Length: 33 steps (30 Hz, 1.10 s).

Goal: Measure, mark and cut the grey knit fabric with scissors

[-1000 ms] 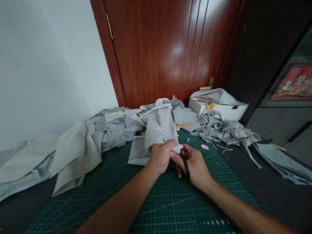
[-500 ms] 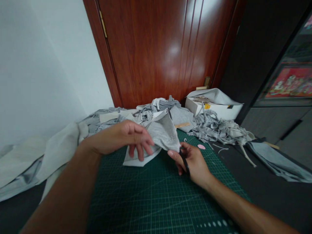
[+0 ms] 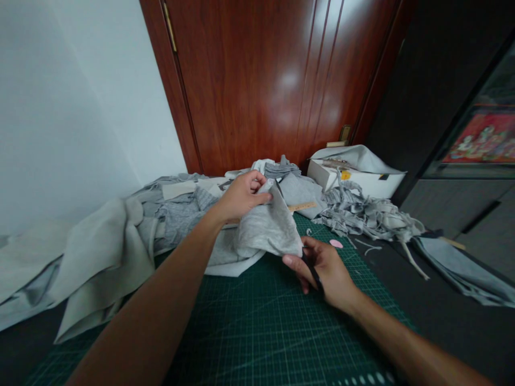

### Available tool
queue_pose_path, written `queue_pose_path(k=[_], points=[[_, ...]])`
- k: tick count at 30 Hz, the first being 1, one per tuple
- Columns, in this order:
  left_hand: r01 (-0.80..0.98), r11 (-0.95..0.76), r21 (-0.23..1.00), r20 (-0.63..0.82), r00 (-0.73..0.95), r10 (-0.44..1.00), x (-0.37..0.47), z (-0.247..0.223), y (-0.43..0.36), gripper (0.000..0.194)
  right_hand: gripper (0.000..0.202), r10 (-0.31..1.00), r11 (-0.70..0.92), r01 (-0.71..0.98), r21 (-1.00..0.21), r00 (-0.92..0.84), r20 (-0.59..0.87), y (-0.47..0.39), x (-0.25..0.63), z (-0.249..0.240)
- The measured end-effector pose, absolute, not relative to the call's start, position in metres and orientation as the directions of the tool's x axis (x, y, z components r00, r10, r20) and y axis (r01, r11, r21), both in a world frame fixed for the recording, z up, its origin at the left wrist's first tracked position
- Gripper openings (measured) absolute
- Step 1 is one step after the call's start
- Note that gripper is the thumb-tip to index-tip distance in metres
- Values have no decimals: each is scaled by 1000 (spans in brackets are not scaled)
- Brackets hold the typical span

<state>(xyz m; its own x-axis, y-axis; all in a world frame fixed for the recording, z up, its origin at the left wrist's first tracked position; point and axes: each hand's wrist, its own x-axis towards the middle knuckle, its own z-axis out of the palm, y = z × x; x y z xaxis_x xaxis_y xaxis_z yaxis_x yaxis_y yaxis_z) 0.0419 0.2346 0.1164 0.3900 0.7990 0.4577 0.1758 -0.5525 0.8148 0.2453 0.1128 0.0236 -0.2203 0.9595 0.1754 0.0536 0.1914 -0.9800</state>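
My left hand (image 3: 248, 197) pinches the upper edge of a light grey cloth piece (image 3: 269, 228), near its top corner. The cloth hangs in folds above the green cutting mat (image 3: 249, 332), its lower left part lying on the mat. My right hand (image 3: 322, 271) grips the lower right corner of the cloth between thumb and fingers. A black handle (image 3: 313, 272), which looks like that of scissors, is looped on this hand; the rest of the tool is hidden.
Grey fabric (image 3: 104, 246) is heaped at the left. Behind the mat are more cloths, a wooden ruler (image 3: 302, 206) and a white box (image 3: 358, 179). Tangled grey strips (image 3: 362, 214), a pink oval (image 3: 336, 243) and folded grey cloth (image 3: 462, 268) lie at the right.
My left hand has moved up and right, from loose, spread fingers to a pinch on the cloth's top edge. My right hand keeps its grip, and the view has shifted slightly.
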Motion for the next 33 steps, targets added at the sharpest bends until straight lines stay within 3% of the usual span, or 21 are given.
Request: queue_pose_path(k=[9, 15, 22, 33], points=[[81, -574, 815, 550, 202, 810, 35, 117, 242, 13, 52, 968, 194, 134, -972, -185, 168, 120, 258, 26], [-21, -508, 861, 500, 209, 840, 35, 117, 238, 34, 56, 969, 184, 140, -973, -194, 155, 118, 257, 30], [-183, -476, 860, 507, 201, 838, 32, 125, 237, 24, 53, 953, 212, 158, -965, -253, 168, 120, 261, 25], [-90, -501, 861, 509, 141, 849, 26, 138, 231, 28, 52, 921, 219, 103, -970, -350, 170, 119, 263, 25]])
